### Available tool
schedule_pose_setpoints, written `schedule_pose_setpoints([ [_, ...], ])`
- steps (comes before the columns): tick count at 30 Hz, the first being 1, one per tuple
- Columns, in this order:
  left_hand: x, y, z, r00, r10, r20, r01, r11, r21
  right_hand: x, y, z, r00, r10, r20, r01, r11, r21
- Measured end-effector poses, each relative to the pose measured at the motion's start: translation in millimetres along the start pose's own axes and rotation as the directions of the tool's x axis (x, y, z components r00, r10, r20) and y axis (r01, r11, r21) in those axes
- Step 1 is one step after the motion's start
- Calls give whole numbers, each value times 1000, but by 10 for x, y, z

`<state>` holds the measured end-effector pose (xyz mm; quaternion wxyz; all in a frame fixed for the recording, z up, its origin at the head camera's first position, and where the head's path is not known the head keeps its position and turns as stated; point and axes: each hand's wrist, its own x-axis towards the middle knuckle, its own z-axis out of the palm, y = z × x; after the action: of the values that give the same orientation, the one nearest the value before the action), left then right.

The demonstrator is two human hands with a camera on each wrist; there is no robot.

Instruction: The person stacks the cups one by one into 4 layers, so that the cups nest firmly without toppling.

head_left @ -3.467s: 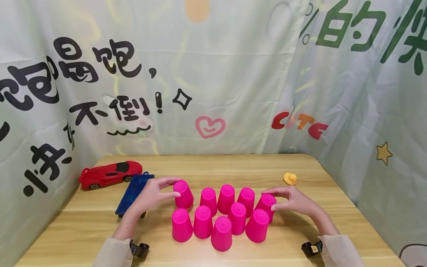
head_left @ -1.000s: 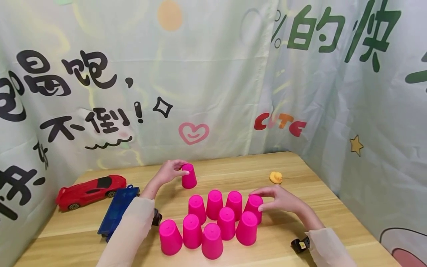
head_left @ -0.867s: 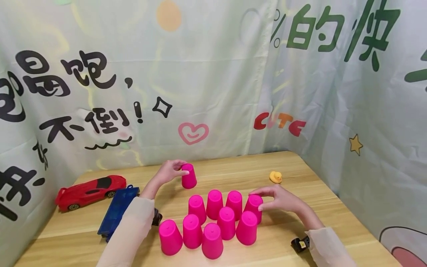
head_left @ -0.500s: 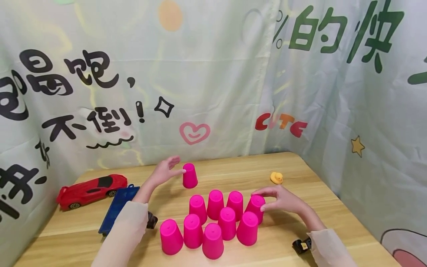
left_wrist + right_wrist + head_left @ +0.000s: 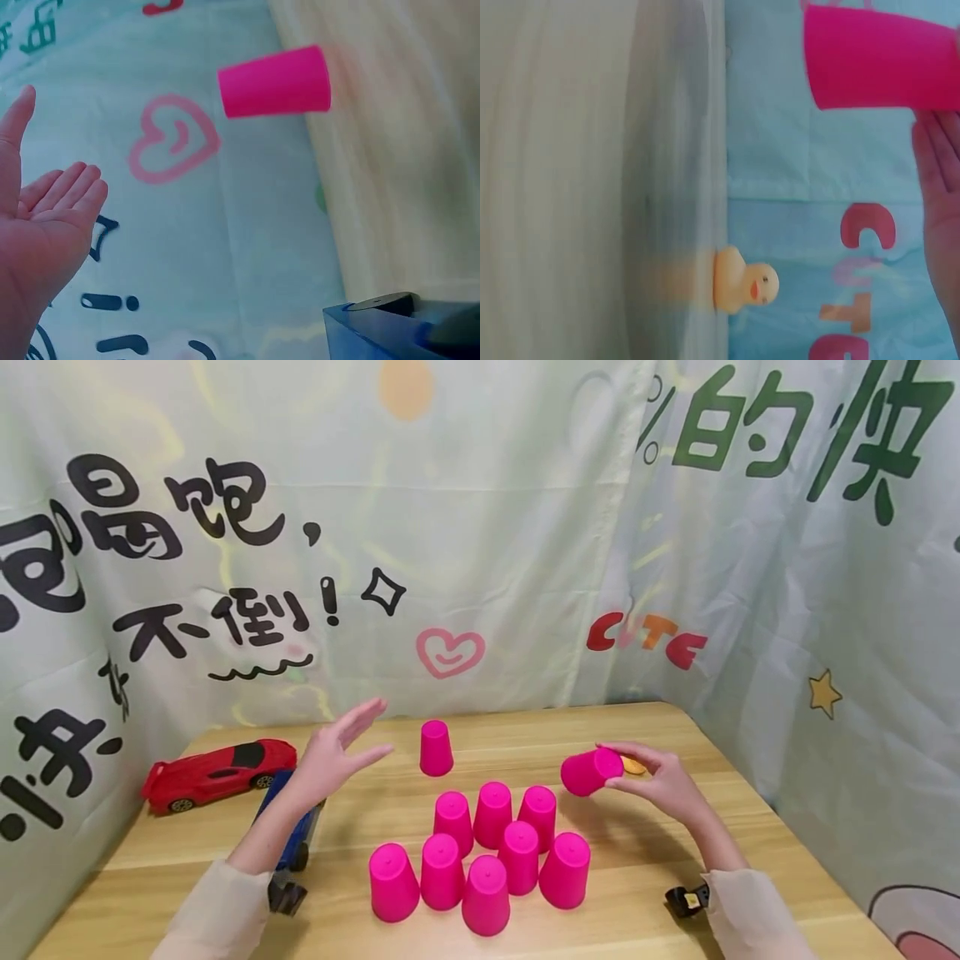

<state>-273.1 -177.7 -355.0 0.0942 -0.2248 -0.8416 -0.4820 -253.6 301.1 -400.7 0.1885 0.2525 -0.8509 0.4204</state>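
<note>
One held cup (image 5: 589,772), duck (image 5: 634,766) part-hidden

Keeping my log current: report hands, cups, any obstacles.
Left hand empty. Right hand holds one pink cup aloft, tilted. Lone cup stands at back, eight cups nearer. Yellow duck beyond right hand, possibly in the way.

Bright head view with soft shadows on the tabletop (image 5: 600,935), 2 wrist views dimmer and hazier
</note>
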Motion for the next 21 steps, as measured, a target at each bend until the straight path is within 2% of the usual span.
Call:
schedule_pose_setpoints([
  [4,-283,87,32,999,21,28,-22,999,41,130,14,132,993,-60,-99,60,998,-2],
  [7,-481,112,67,998,19,58,-23,998,63,255,-24,236,988,-103,-115,109,993,45],
  [10,-651,87,107,995,15,94,-23,996,83,386,-164,324,986,-133,-104,143,985,100],
  [15,-868,4,170,985,-20,172,0,994,114,586,-395,463,992,-99,-73,110,979,174],
  [21,-1021,-50,215,958,-85,275,56,992,110,777,-440,644,998,-61,25,58,993,105],
])
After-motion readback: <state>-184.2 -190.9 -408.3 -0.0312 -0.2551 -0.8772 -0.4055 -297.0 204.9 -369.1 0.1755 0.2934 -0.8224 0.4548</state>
